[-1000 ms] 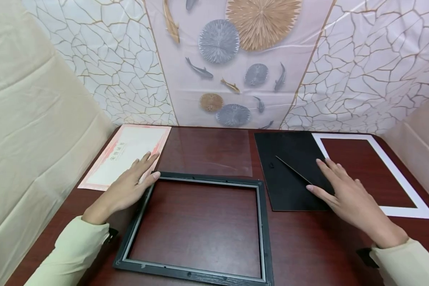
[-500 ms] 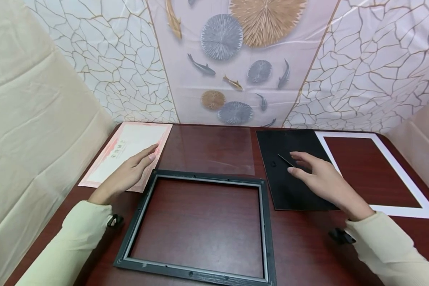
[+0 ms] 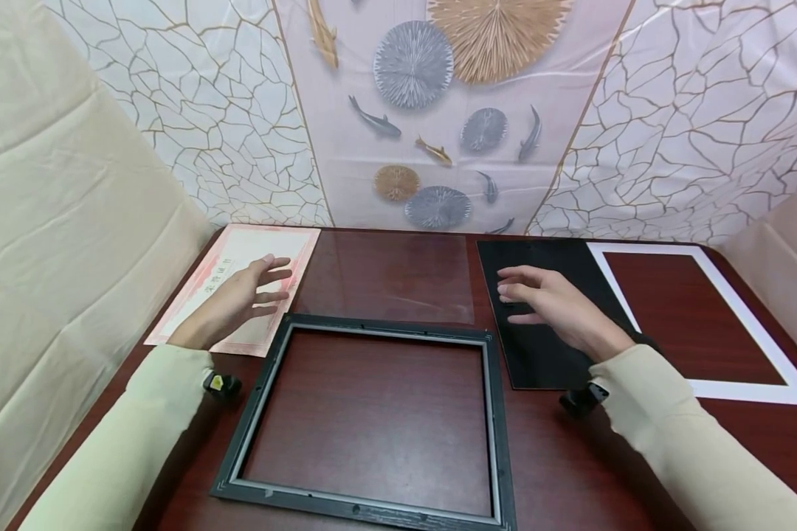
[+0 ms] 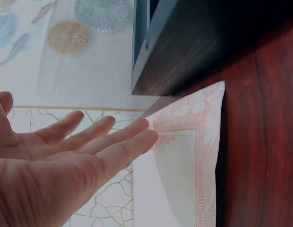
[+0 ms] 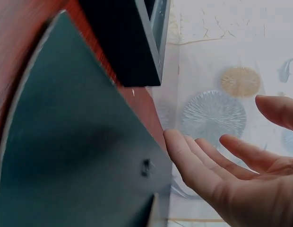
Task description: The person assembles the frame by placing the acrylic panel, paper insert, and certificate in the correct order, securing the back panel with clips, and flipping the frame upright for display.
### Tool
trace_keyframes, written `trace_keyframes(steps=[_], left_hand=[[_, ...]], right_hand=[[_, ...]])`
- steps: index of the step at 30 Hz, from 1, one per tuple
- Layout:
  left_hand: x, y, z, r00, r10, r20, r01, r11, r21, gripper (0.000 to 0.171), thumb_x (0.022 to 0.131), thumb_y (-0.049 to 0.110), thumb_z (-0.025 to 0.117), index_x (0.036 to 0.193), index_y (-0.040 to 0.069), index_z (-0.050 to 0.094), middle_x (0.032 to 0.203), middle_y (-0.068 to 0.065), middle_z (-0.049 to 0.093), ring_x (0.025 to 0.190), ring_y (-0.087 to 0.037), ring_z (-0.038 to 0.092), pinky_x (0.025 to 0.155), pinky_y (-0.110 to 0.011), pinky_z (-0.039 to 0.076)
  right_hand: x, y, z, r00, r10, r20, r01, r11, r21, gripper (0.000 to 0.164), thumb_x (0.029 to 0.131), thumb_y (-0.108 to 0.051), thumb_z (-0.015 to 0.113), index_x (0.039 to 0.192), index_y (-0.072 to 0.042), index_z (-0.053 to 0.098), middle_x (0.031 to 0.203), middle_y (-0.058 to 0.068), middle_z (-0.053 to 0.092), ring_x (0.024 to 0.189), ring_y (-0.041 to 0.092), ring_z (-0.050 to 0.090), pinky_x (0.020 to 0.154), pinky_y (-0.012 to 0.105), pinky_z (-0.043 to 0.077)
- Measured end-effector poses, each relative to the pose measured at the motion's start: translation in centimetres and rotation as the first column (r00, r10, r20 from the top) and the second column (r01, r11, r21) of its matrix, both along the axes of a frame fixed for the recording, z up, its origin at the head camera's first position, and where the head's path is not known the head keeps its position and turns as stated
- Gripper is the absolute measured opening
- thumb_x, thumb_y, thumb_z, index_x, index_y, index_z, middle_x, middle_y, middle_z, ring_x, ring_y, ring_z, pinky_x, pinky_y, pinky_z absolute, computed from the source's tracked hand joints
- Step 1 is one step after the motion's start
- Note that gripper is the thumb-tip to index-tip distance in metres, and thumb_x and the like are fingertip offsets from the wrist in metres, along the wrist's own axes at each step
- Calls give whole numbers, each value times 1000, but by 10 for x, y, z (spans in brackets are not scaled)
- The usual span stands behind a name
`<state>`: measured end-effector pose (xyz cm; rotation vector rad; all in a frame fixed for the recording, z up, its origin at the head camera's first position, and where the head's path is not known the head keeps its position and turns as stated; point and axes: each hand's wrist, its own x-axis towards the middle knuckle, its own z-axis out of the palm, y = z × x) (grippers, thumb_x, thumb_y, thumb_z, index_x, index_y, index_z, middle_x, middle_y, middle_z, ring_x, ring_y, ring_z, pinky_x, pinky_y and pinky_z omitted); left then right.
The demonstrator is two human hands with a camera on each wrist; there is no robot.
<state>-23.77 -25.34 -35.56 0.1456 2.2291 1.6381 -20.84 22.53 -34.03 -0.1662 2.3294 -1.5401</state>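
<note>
My left hand (image 3: pixel 242 295) hovers palm inward with fingers spread over a white certificate (image 3: pixel 255 242) with a pink border. It holds nothing. Close by lies a dark rectangular picture frame (image 3: pixel 501 442), flat on the table, its middle showing bare wood. My right hand (image 3: pixel 547 299), fingers loosely bent and holding nothing, is above a black backing board (image 3: pixel 538 365). In the right wrist view, a narrow stand leg (image 5: pixel 153 210) juts from that board (image 5: pixel 52 142); the hand mostly hides this leg in the head view.
A clear plastic sheet (image 3: pixel 385 276) lies behind the frame. To the far right is a white mat border (image 3: pixel 757 332), partly against the black board. A patterned cloth wall (image 3: pixel 345 199) rises at the table's back edge, with cream cloth (image 3: pixel 46 243) at the left.
My left hand has come off the frame's corner and turned its palm inward. My right hand has moved left over the black board, turning likewise. The laid-out pieces stay put.
</note>
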Motion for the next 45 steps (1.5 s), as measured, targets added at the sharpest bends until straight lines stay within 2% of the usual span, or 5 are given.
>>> trace_keyframes(steps=[6, 13, 20, 32, 45], left_hand=[[-9, 2, -4, 998, 39, 42, -40, 999, 14, 70, 113, 49, 28, 166, 3, 23, 171, -22, 28, 147, -46, 44, 120, -53, 41], [-20, 6, -3, 991, 77, 112, -85, 994, 68, 66, 113, 40, 29, 164, 0, 23, 169, -25, 30, 143, -43, 47, 96, -31, 59], [-23, 5, -2, 980, 96, 177, -117, 986, 116, 66, 112, 38, 31, 164, -1, 23, 167, -27, 30, 124, -26, 61, 93, -31, 60], [-25, 4, -2, 965, 102, 241, -137, 981, 136, 64, 112, 36, 33, 163, 0, 24, 159, -28, 38, 120, -23, 66, 103, -37, 57], [-25, 2, -4, 957, 98, 273, -153, 971, 186, 61, 112, 34, 34, 162, -1, 25, 150, -24, 44, 112, -19, 70, 99, -34, 59]], right_hand=[[-18, -8, -7, 992, -23, 123, 37, 993, -112, 59, 113, -22, 46, 165, -4, 25, 168, 24, 31, 151, 42, 42, 106, 50, 55], [-30, -17, -12, 976, -58, 209, 103, 972, -211, 59, 112, -16, 45, 166, -4, 23, 168, 24, 29, 152, 42, 39, 105, 51, 56], [-35, -27, -19, 966, -77, 246, 136, 962, -235, 58, 114, -20, 39, 167, -5, 20, 172, 23, 21, 157, 40, 32, 112, 56, 50], [-40, -33, -25, 953, -153, 262, 219, 945, -242, 58, 113, -24, 44, 163, -2, 27, 169, 21, 26, 154, 38, 33, 109, 52, 53], [-43, -37, -27, 950, -159, 270, 225, 946, -233, 56, 113, -26, 45, 162, -2, 32, 162, 25, 38, 143, 36, 48, 86, 25, 59]])
